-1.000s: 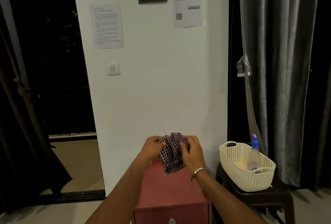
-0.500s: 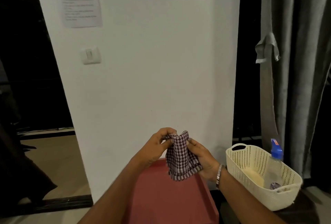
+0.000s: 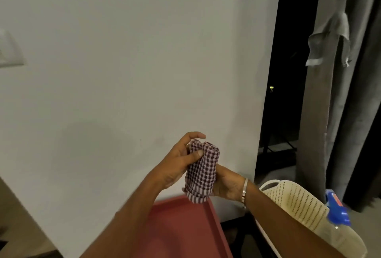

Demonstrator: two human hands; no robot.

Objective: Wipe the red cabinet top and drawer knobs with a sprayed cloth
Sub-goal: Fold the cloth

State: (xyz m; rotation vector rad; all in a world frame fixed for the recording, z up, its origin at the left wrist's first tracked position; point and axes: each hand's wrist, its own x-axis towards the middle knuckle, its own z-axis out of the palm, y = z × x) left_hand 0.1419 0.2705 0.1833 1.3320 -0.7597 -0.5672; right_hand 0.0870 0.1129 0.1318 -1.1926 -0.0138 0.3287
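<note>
Soft, light purple-and-white checked cloth (image 3: 201,170), folded thick, held above the red cabinet top (image 3: 181,226): left hand (image 3: 181,160) fingers pinch its upper fold, right hand (image 3: 225,183) cups underneath; bunch it firmly.

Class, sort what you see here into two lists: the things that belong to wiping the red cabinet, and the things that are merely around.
Part of the job:
- checked cloth, held by left hand and right hand
- red cabinet top
- spray bottle, standing in the basket

Merely around:
- cream basket
- grey curtain
- white wall
- wall switch
</note>
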